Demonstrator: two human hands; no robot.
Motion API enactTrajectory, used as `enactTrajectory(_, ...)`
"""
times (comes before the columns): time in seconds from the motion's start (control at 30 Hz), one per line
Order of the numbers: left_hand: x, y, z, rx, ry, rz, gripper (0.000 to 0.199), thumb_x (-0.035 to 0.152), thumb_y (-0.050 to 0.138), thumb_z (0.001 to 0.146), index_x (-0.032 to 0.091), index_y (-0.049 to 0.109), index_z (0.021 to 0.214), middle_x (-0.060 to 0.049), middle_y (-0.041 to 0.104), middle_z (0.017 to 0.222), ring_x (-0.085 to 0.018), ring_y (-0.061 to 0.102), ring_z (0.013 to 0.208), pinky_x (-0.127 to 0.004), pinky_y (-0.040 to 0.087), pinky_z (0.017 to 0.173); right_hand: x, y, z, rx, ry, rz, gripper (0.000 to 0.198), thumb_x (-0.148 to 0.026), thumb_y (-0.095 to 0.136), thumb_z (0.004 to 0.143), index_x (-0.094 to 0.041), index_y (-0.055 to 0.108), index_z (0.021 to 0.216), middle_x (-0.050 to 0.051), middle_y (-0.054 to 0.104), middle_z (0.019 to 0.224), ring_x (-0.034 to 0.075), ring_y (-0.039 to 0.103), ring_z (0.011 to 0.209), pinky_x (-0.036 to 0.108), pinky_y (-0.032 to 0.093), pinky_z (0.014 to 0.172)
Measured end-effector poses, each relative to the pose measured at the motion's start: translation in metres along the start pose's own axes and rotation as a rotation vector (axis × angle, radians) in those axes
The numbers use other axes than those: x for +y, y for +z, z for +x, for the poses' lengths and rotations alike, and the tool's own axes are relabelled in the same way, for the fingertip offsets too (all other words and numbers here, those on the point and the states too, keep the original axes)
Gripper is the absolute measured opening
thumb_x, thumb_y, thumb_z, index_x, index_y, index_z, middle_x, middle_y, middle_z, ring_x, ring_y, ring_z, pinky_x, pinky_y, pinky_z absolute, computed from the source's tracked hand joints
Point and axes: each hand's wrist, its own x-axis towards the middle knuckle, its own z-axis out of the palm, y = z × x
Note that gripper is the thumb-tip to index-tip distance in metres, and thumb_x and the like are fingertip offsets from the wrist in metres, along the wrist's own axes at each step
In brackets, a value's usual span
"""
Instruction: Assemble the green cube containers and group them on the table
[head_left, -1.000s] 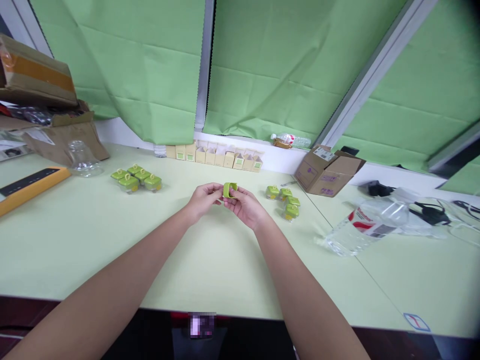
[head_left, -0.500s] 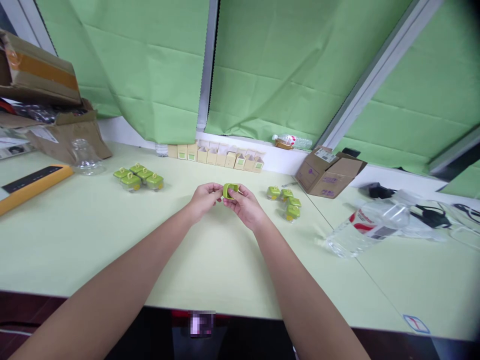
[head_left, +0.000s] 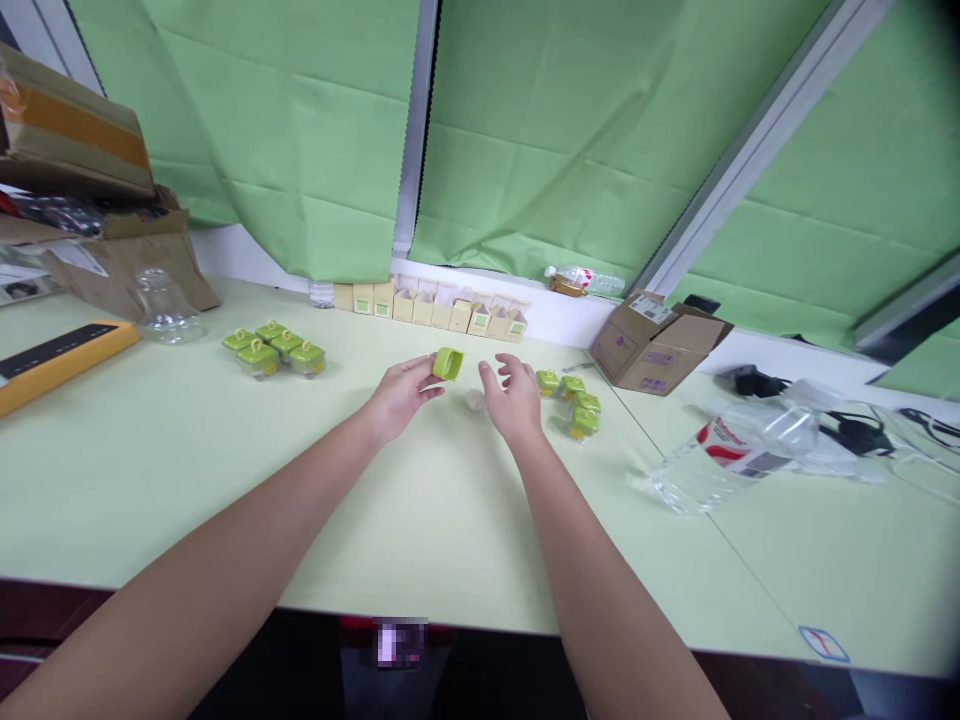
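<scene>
Green blinds [head_left: 525,130] hang behind a pale tabletop [head_left: 420,540], with a row of small cartons [head_left: 442,312] standing along the wall at its rear edge, a position that probably keeps them in sight and out of the forearms' way. Head view: the left hand [head_left: 405,398] pinches a hollow green piece [head_left: 448,364] between thumb and fingers at its left side, raised above the middle of the tabletop. Gripped thus by its outer wall, the piece has its open side unobstructed and facing the right hand [head_left: 514,398]. That hand is partly open, thumb and fingers curved and separated, with nothing visible in its grasp. A small pale object [head_left: 475,400] lies near its thumb; whether the two touch cannot be told. Green-lidded tubs form two groups: the left tubs [head_left: 274,350] stand closely packed, while the right tubs [head_left: 576,402] follow a bent line just beyond the right hand. Such placement seems to suit access from either side. Farther right, a large clear bottle [head_left: 735,455] lies on its side, and a cardboard box [head_left: 649,345] rests near the wall, both well apart from the held piece.
</scene>
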Motion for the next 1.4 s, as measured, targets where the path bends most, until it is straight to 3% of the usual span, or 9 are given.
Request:
enactTrajectory(0.07, 0.0, -0.003, 0.002, 0.037, 0.012, -0.027, 0.027, 0.032, 0.077, 0.074, 0.016, 0.074, 0.095, -0.009, 0.071, 0.106, -0.017, 0.065, 0.09, -0.03, 0.051, 0.081, 0.01, 0.001, -0.001, -0.086, -0.071, -0.183, 0.042, -0.045, 0.062, 0.083, -0.02, 0.065, 0.117, 0.014, 0.058, 0.118, 0.029, 0.057, 0.109, 0.045, 0.044, 0.098)
enactTrajectory(0.13, -0.001, -0.005, 0.003, 0.072, 0.019, -0.041, 0.025, 0.03, 0.078, 0.073, 0.015, 0.074, 0.093, -0.009, 0.072, 0.103, -0.017, 0.067, 0.087, -0.032, 0.052, 0.085, 0.017, 0.005, -0.003, -0.269, -0.103, -0.269, 0.037, -0.033, 0.062, 0.083, -0.02, 0.066, 0.117, 0.015, 0.06, 0.115, 0.03, 0.057, 0.109, 0.044, 0.044, 0.098)
enactTrajectory(0.2, -0.002, -0.007, 0.004, 0.101, 0.023, -0.043, 0.024, 0.029, 0.078, 0.072, 0.015, 0.074, 0.091, -0.009, 0.073, 0.099, -0.016, 0.068, 0.085, -0.033, 0.052, 0.086, 0.021, 0.01, -0.005, -0.351, -0.126, -0.268, 0.034, -0.024, 0.059, 0.082, -0.02, 0.066, 0.115, 0.013, 0.063, 0.11, 0.027, 0.06, 0.103, 0.042, 0.045, 0.095)
enactTrajectory(0.3, -0.002, -0.009, 0.006, 0.142, 0.021, -0.035, 0.024, 0.029, 0.079, 0.071, 0.015, 0.074, 0.09, -0.009, 0.074, 0.097, -0.017, 0.068, 0.083, -0.033, 0.052, 0.086, 0.019, 0.016, -0.003, -0.31, -0.066, -0.07, 0.028, -0.025, 0.06, 0.081, -0.023, 0.065, 0.109, 0.007, 0.065, 0.105, 0.021, 0.063, 0.088, 0.039, 0.049, 0.088)
enactTrajectory(0.43, 0.0, -0.01, 0.008, 0.207, 0.012, -0.027, 0.026, 0.03, 0.081, 0.068, 0.015, 0.074, 0.088, -0.008, 0.074, 0.095, -0.016, 0.068, 0.083, -0.032, 0.052, 0.085, 0.01, 0.017, 0.002, -0.284, 0.216, 0.503, 0.029, -0.038, 0.068, 0.075, -0.024, 0.059, 0.098, 0.002, 0.064, 0.101, 0.016, 0.065, 0.077, 0.034, 0.055, 0.07)
enactTrajectory(0.6, 0.001, -0.009, 0.009, 0.226, 0.029, -0.023, 0.026, 0.03, 0.082, 0.065, 0.014, 0.074, 0.082, -0.007, 0.073, 0.092, -0.015, 0.067, 0.083, -0.031, 0.051, 0.084, -0.006, 0.009, -0.002, -0.398, 0.339, 0.887, 0.037, -0.034, 0.079, 0.064, -0.023, 0.058, 0.093, -0.001, 0.065, 0.087, 0.015, 0.066, 0.077, 0.032, 0.057, 0.076)
enactTrajectory(0.83, 0.001, -0.01, 0.008, 0.204, 0.016, -0.005, 0.03, 0.033, 0.084, 0.063, 0.015, 0.074, 0.084, -0.008, 0.073, 0.096, -0.016, 0.066, 0.083, -0.031, 0.051, 0.081, -0.016, 0.006, -0.008, -0.43, 0.384, 1.029, 0.04, -0.031, 0.084, 0.061, -0.021, 0.058, 0.091, -0.001, 0.067, 0.082, 0.015, 0.067, 0.076, 0.036, 0.057, 0.087)
enactTrajectory(1.4, 0.002, -0.005, 0.005, 0.206, 0.002, 0.032, 0.03, 0.034, 0.084, 0.063, 0.015, 0.073, 0.083, -0.009, 0.072, 0.096, -0.017, 0.066, 0.083, -0.031, 0.051, 0.079, -0.016, 0.008, -0.009, -0.439, 0.458, 1.029, 0.037, -0.019, 0.078, 0.058, -0.023, 0.051, 0.083, -0.004, 0.064, 0.074, 0.015, 0.068, 0.077, 0.037, 0.059, 0.086)
